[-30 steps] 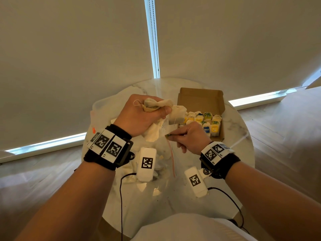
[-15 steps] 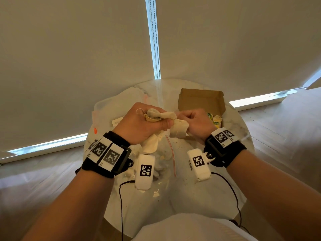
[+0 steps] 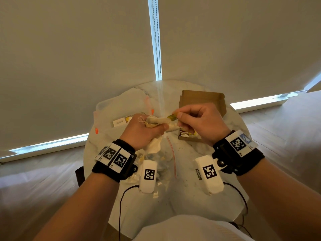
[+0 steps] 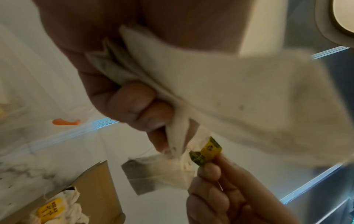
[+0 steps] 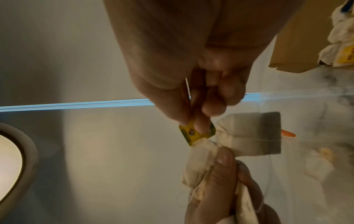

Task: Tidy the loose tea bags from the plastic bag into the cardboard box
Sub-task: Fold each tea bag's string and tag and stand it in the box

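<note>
Your right hand [image 3: 199, 122] has come back up from the table edge, where it was a second ago, and now meets the left at chest height above the table [image 3: 191, 197]. Thumb and forefinger pinch the yellow tag [image 5: 197, 133] of one tea bag [image 5: 254, 134]; the other fingers are curled in, holding nothing more that shows.

Your left hand [image 3: 144, 131] has not let go: fingers and thumb are wrapped tight round a bunch of tea bags [image 4: 210, 91], strings trailing out of the fist. In the wrist views the tagged bag hangs just beside the bunch, its top corner still touching the clump at the left thumb.

What this means: you are teasing a single bag free by its tag, not yet carrying it. Strings look tangled, so a sharp pull could tear paper or drag a second bag along. That is a guess from the knot of threads, not seen.

The cardboard box [image 3: 203, 100] sits open, partly hidden behind and under your right hand, close enough for a short drop. Bags with yellow labels [image 4: 50, 209] already lie inside it.

The plastic bag [image 3: 161, 162] lies flat on the table below your wrists, more bags still in it. A second clear bag [image 3: 121, 105] lies farther back, left.

Task looks partway: box partly filled, fistful and plastic bag left to clear.
</note>
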Demonstrator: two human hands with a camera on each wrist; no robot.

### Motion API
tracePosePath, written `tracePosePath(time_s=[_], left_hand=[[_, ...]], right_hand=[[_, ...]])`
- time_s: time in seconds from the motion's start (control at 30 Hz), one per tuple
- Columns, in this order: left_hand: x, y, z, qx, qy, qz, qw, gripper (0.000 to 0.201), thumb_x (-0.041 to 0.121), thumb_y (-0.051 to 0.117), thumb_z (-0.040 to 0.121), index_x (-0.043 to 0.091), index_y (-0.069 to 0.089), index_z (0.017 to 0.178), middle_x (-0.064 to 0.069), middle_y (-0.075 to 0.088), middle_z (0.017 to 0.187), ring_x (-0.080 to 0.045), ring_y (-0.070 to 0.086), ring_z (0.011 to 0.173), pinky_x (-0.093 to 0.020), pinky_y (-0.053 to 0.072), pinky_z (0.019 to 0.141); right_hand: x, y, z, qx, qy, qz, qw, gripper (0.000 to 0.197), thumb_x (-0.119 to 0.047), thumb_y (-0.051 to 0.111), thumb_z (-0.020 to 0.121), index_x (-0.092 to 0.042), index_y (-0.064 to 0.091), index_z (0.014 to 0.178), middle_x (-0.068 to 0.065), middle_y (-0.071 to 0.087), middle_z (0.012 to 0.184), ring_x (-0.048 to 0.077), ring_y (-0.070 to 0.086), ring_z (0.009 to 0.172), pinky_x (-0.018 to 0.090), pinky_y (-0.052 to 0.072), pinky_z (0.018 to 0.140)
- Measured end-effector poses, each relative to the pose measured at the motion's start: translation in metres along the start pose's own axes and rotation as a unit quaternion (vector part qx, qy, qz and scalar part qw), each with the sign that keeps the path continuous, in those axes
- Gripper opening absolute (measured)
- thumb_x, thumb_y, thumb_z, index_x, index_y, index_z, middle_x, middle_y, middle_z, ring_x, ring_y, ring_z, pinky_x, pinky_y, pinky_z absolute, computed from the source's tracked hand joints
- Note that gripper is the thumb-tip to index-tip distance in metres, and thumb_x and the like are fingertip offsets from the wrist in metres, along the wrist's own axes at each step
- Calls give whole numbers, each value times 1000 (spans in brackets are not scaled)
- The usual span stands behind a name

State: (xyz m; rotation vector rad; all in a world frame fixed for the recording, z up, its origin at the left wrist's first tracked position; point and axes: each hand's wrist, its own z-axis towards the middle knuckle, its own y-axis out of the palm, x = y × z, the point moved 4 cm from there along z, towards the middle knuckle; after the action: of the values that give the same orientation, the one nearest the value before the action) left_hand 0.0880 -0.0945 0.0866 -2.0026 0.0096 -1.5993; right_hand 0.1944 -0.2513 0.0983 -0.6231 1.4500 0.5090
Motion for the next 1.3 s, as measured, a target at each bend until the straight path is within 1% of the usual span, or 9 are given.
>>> tracePosePath(time_s=[0.27, 0.4, 0.57, 0.7, 0.83, 0.97, 1.07, 1.2, 1.3], left_hand=[[0, -2, 4, 27, -10, -57, 998, 11, 19, 79, 83, 8, 77, 83, -8, 75, 78, -13, 67, 68, -32, 52, 66], [1, -1, 4, 28, -16, -79, 996, 11, 18, 79, 82, 10, 77, 90, -7, 76, 83, -15, 70, 75, -38, 56, 74], [5, 0, 3, 26, -17, -100, 995, 15, 20, 79, 82, 10, 77, 93, -7, 77, 86, -19, 73, 82, -42, 58, 80], [6, 0, 5, 11, 0, -96, 995, 21, 17, 81, 80, 9, 76, 99, -5, 77, 93, -22, 74, 91, -48, 57, 89], [5, -2, 8, 28, -6, -121, 992, 19, 15, 81, 80, 7, 77, 97, -8, 77, 91, -27, 74, 90, -51, 57, 88], [12, -2, 11, 13, 3, -131, 991, 3, 9, 75, 84, 7, 76, 86, -8, 75, 77, -23, 73, 74, -33, 57, 66], [14, 1, 12, 9, 6, -125, 992, 18, 4, 72, 86, 11, 69, 69, 5, 65, 56, -7, 60, 53, -20, 45, 51], [9, -1, 13, 26, 12, -146, 989, 2, 3, 73, 84, 3, 74, 83, -5, 72, 69, -14, 66, 62, -26, 51, 57], [3, -3, 14, 61, 1, -153, 986, 5, 3, 73, 85, 0, 73, 89, 9, 65, 55, -1, 55, 46, -15, 41, 46]], right_hand=[[3, -3, -7, -47, 28, -20, 998, 26, -3, 71, 86, -7, 68, 111, 13, 72, 72, 30, 61, 60, 34, 53, 56], [8, -3, -5, -38, 48, -54, 997, 14, -6, 74, 84, -1, 73, 97, 16, 72, 74, 21, 60, 58, 32, 51, 53], [6, -4, 1, -5, 18, -121, 992, 9, -15, 77, 82, -10, 78, 89, 2, 75, 81, 19, 69, 72, 37, 59, 73], [5, 1, 2, -10, 14, -124, 992, 9, -15, 77, 82, -10, 77, 89, 4, 74, 79, 17, 67, 67, 44, 59, 69], [-12, 5, -3, 22, -102, -182, 978, 21, -19, 80, 79, -17, 68, 96, -2, 62, 81, 10, 54, 64, 21, 46, 58], [-29, 26, -13, -119, -222, -243, 937, 27, -14, 82, 75, -20, 75, 100, -7, 53, 84, 2, 48, 73, 13, 38, 68], [-28, 37, -11, -140, -267, -248, 920, 14, -19, 79, 75, -18, 79, 89, -12, 50, 82, -2, 46, 76, 13, 37, 74], [-32, 29, -13, -131, -234, -157, 951, 7, -8, 78, 79, -9, 77, 86, 1, 66, 91, 16, 63, 84, 34, 52, 73], [-31, 8, -11, -112, -161, -60, 979, 6, 1, 71, 84, 1, 71, 90, 10, 74, 97, 25, 72, 92, 43, 58, 84]])
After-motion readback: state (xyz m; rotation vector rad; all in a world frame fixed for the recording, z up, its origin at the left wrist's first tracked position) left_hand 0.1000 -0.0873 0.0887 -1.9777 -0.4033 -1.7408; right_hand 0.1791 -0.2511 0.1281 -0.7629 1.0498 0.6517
